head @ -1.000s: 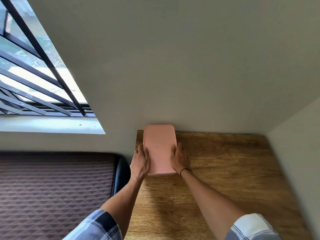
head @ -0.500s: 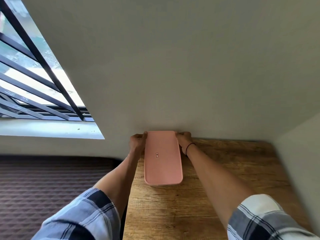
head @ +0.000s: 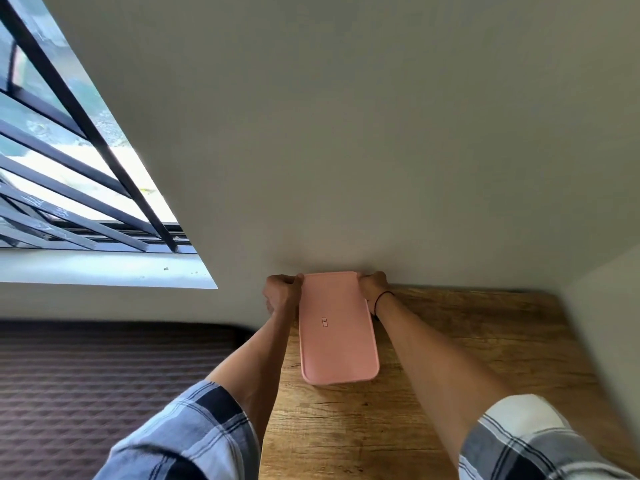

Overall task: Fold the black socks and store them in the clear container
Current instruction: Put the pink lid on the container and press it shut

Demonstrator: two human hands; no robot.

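A container with a pink lid (head: 337, 327) stands on the wooden table (head: 450, 358), its far end against the wall. My left hand (head: 281, 293) grips the lid's far left corner. My right hand (head: 374, 289), with a black band on the wrist, grips the far right corner. The lid covers the container, so its inside is hidden. No black socks are in view.
The grey wall (head: 346, 133) rises right behind the container. A side wall (head: 609, 306) bounds the table on the right. Left of the table lies a dark quilted mattress (head: 104, 382). A barred window (head: 69, 168) is at the upper left.
Both hands slid from the lid's near sides to its far corners by the wall. The camera moved closer to the table.
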